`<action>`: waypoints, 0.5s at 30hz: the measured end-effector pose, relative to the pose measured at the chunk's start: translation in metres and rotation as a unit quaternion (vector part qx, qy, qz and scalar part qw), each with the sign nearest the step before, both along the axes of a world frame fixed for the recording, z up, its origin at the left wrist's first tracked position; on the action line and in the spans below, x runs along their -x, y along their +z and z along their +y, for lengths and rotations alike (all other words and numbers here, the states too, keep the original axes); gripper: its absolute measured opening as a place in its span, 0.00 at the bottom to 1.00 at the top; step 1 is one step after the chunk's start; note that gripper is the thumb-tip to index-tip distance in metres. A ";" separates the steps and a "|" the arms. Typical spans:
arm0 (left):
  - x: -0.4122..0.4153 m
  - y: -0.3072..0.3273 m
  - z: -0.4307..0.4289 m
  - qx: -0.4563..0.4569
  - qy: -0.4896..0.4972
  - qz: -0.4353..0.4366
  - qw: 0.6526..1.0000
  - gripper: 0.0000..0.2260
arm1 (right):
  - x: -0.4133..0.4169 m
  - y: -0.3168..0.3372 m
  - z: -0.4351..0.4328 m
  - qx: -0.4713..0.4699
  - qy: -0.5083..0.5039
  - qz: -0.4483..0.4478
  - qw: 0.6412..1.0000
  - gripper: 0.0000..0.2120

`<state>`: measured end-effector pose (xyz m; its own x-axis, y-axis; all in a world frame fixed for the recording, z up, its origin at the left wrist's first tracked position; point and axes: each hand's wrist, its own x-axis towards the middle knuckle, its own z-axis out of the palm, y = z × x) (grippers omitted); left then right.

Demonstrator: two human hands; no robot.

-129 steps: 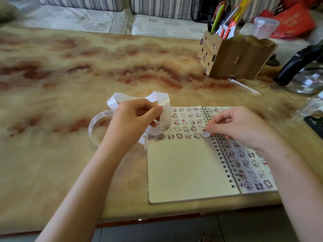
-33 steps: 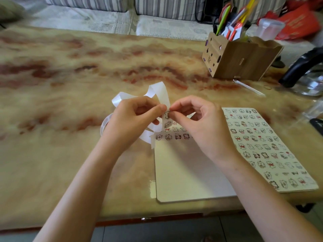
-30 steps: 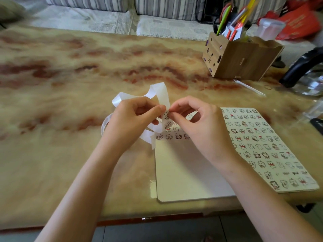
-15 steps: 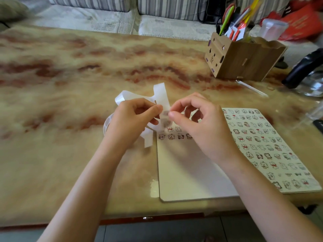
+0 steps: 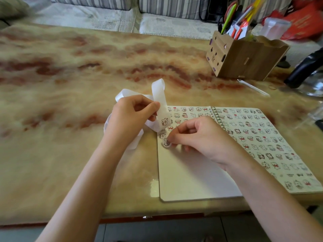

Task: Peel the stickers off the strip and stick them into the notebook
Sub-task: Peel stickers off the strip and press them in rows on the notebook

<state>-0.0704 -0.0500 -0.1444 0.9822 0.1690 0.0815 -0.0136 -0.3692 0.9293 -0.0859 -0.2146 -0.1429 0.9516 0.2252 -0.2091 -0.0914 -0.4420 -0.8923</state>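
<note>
1. Two bare forearms reach in from the near edge of the marbled table (image 5: pixel 70 154), one on each side of the open notebook (image 5: pixel 192 180).
2. Notebook: spiral-bound, lying flat near the table's front edge. The lower part of its left page is blank.
3. Right hand (image 5: pixel 201 137): fingers curled, with thumb and forefinger tips pinching a small round sticker (image 5: pixel 166 142). The sticker is against the left page, close to the page's left edge and just below the rows already filled. Whether it is fully stuck down cannot be told.
4. Left hand (image 5: pixel 132 116): just left of the notebook, raised off the table, fingers clenched around the white strip (image 5: pixel 158 91) with the thumb pressing on it. The strip loops up behind the hand and trails down beside the wrist. One printed sticker shows on the strip next to the thumb.
5. Upper left page and the whole right page carry rows of small animal stickers.
6. Far right of the table: a wooden organiser (image 5: pixel 244 58) holding pens (image 5: pixel 229 18), with a clear plastic cup (image 5: pixel 274 27) behind it.
7. Beyond the table: a striped sofa (image 5: pixel 174 4).
</note>
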 end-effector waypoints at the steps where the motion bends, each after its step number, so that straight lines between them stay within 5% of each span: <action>1: 0.000 0.000 0.000 0.000 0.001 0.000 1.000 0.07 | 0.000 -0.001 0.001 0.002 -0.004 -0.004 1.000 0.03; 15: 0.001 0.001 0.000 -0.004 0.006 0.010 1.000 0.07 | 0.005 -0.007 0.008 0.020 -0.018 -0.034 0.999 0.03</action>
